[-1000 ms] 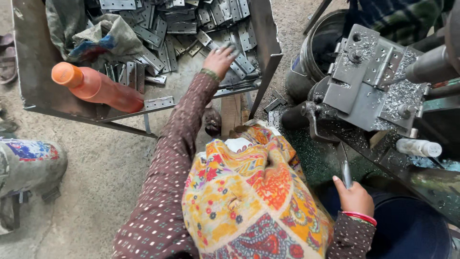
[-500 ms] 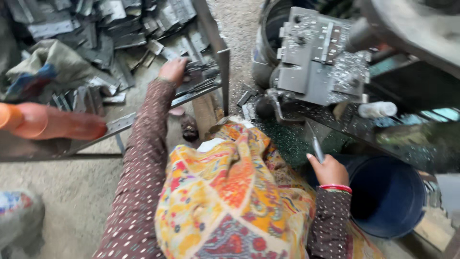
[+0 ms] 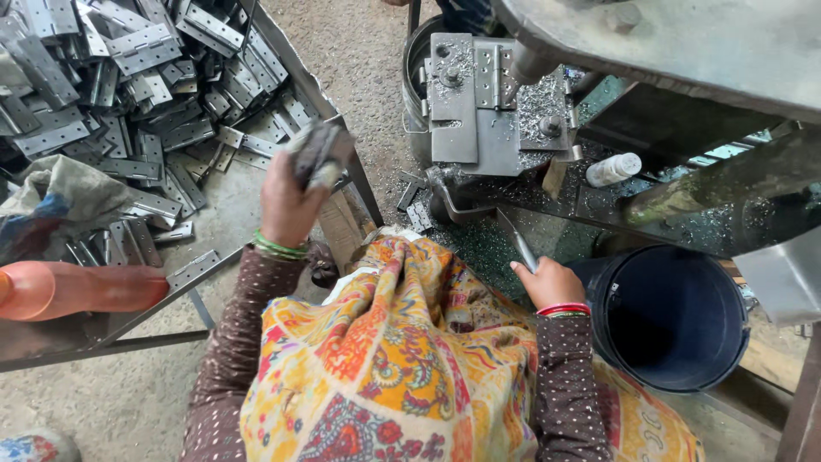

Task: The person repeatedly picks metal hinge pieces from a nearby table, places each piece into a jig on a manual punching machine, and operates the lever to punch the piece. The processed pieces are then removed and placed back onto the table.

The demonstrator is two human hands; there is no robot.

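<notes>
Your left hand (image 3: 286, 201) is lifted above the tray edge, fingers curled tight around a blurred bunch of flat grey steel hinge plates (image 3: 318, 152). Half a second ago that hand lay flat on the pile; now it has pulled back with the bunch. Your right hand (image 3: 552, 282) rests on your patterned orange cloth (image 3: 385, 368), fingers pinched on a thin grey metal rod (image 3: 517, 244), same as before. The rusty sheet-metal tray (image 3: 51, 338) holds a heap of punched hinge plates (image 3: 128, 94), a crumpled rag (image 3: 60, 197) and a smooth orange plastic bottle (image 3: 77, 289). The steel press bed (image 3: 492, 107) is dusted with metal swarf. A dark blue plastic bucket (image 3: 676, 312) sits beside it on the gritty concrete floor (image 3: 359, 51).
</notes>
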